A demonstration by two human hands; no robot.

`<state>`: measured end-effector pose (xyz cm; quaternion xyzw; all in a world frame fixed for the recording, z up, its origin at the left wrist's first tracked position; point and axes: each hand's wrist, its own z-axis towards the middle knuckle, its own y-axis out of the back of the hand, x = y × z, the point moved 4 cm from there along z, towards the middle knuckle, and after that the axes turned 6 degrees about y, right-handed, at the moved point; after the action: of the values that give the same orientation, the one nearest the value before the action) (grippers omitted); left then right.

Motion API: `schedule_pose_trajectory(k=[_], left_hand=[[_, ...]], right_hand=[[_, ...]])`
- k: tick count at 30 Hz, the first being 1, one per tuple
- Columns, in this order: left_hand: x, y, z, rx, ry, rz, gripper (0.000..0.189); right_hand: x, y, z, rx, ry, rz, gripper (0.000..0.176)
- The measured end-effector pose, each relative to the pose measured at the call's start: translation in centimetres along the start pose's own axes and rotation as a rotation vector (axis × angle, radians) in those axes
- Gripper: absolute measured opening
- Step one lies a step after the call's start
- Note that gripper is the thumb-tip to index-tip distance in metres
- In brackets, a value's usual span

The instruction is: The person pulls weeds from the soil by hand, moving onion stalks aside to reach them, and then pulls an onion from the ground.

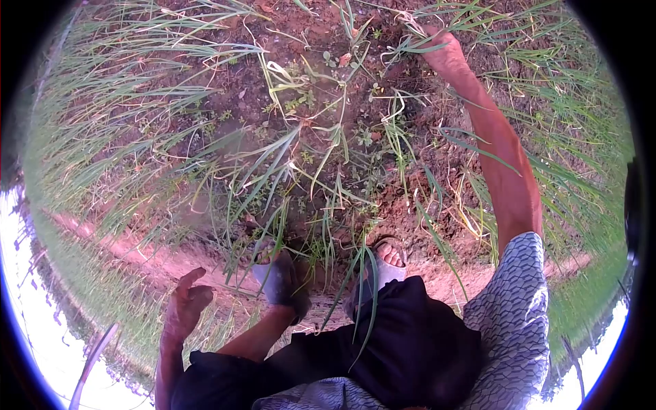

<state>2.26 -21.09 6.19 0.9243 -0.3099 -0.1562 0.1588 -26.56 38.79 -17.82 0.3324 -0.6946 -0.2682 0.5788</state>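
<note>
Here, green leaves (408, 48) lie against the right hand (444, 55).

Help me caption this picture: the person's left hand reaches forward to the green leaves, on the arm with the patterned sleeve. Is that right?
Not quite: the head view shows the right hand, not the left, reaching forward to the green leaves, on the arm with the patterned sleeve. The left hand is low on the other side.

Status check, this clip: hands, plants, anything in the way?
Right hand among long green leaves, grip unclear. Left hand open, nothing visible in it. One thin leaf crosses the right forearm.
</note>
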Motion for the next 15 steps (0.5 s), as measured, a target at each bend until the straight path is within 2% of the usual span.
schedule_pose_trajectory(k=[2, 4, 6, 7, 10, 11, 14, 15], left_hand=[[-0.5, -0.1, -0.2, -0.015, 0.001, -0.009, 0.057], [-0.7, -0.1, -0.5, -0.048, 0.003, -0.039, 0.056], [-0.7, 0.1, -0.9, -0.077, -0.015, 0.003, 0.057], [-0.5, 0.1, -1.0, -0.089, -0.024, 0.021, 0.057], [1.5, 0.1, -1.0, -0.077, -0.015, -0.028, 0.058], [1.7, 0.0, -1.2, -0.077, -0.005, -0.024, 0.058], [1.4, -0.3, -1.5, -0.088, 0.003, -0.039, 0.057], [1.5, -0.3, -1.5, -0.095, -0.001, -0.063, 0.056]], right_hand=[[4.3, -0.4, 1.1, -0.153, 0.254, -0.087, 0.031], [4.0, -2.3, 4.6, -0.023, 0.24, -0.156, 0.037], [4.7, -3.7, 5.6, -0.003, 0.375, -0.33, 0.034], [5.2, -3.8, 5.6, 0.027, 0.429, -0.326, 0.027], [3.9, -5.2, 6.5, -0.033, 0.534, -0.46, 0.025], [3.3, -5.6, 6.6, -0.137, 0.68, -0.387, 0.024], [1.7, -4.3, 5.3, -0.098, 0.399, -0.459, 0.021], [2.3, -2.3, 3.0, -0.245, 0.588, -0.215, 0.017]])
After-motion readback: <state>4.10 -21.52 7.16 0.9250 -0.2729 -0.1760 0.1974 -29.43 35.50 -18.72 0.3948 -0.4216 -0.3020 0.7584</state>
